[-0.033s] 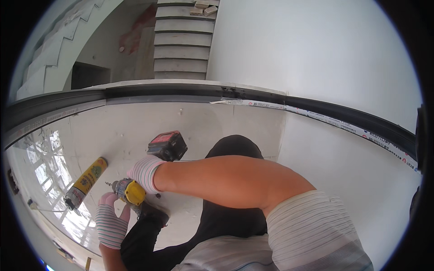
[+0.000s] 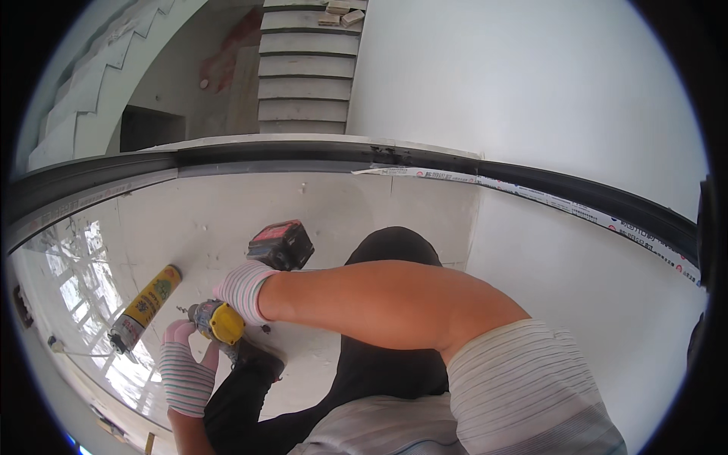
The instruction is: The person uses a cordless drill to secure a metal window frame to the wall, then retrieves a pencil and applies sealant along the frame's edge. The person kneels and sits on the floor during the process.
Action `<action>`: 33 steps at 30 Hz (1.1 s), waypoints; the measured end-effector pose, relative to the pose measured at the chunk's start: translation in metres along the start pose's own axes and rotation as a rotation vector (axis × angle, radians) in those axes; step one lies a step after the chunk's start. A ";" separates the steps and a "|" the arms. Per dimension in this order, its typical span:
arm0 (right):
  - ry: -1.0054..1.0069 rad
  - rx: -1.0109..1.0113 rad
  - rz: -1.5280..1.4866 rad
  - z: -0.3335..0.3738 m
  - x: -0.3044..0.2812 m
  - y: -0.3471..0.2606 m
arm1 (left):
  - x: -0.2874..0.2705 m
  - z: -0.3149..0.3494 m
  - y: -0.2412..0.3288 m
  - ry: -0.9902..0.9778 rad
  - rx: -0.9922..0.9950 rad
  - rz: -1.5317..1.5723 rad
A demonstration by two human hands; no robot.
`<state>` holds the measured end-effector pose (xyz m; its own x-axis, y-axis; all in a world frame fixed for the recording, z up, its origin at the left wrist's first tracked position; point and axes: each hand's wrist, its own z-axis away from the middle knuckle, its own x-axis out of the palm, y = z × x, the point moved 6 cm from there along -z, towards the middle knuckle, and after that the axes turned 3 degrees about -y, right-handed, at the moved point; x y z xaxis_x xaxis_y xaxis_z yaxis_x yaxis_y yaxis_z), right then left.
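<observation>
My right hand [image 2: 246, 290], in a striped glove, is wrapped round the grip of a cordless drill [image 2: 225, 323] with a yellow back end. Beyond this hand the black and red battery pack [image 2: 280, 244] sticks out at the grip's foot. A thin bit points away to the left from the drill's nose. Also gloved, my left hand [image 2: 186, 368] is closed at the front of the drill, fingers and thumb about its chuck; the fingertips are partly hidden. A yellow spray-foam can [image 2: 145, 309] lies on the pale floor to the left of both hands.
A long dark metal rail [image 2: 280, 155] with printed protective film crosses ahead of me. Beyond it are stairs [image 2: 305, 89], with several small blocks [image 2: 341, 14] on top. White wall [image 2: 576, 303] stands to my right. My bent knee [image 2: 394, 246] and shoe [image 2: 256, 362] are close to the drill.
</observation>
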<state>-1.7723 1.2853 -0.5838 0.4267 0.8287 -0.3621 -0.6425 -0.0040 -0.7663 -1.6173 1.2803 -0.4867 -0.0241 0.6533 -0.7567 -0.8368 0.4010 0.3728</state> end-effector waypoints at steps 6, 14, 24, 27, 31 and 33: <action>-0.063 -0.057 0.011 0.001 0.003 -0.002 | 0.004 -0.021 0.026 0.049 0.070 -0.177; -0.019 -0.032 0.041 0.000 0.003 0.007 | 0.027 -0.031 0.006 -0.069 0.082 -0.026; -0.054 0.188 0.213 0.001 0.004 0.039 | 0.050 -0.032 0.008 -0.025 0.060 0.133; -0.094 0.193 0.232 0.017 -0.008 0.040 | 0.052 -0.034 0.008 -0.036 0.035 0.133; 0.000 0.304 0.080 0.056 -0.062 0.064 | 0.055 -0.040 0.007 -0.052 0.073 0.136; 0.196 0.379 0.084 0.085 -0.099 0.075 | 0.049 -0.033 0.000 -0.097 0.025 0.104</action>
<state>-1.9175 1.2503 -0.5603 0.4519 0.7124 -0.5369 -0.8529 0.1686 -0.4941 -1.6365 1.2904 -0.5414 -0.0557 0.7508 -0.6582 -0.8189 0.3428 0.4603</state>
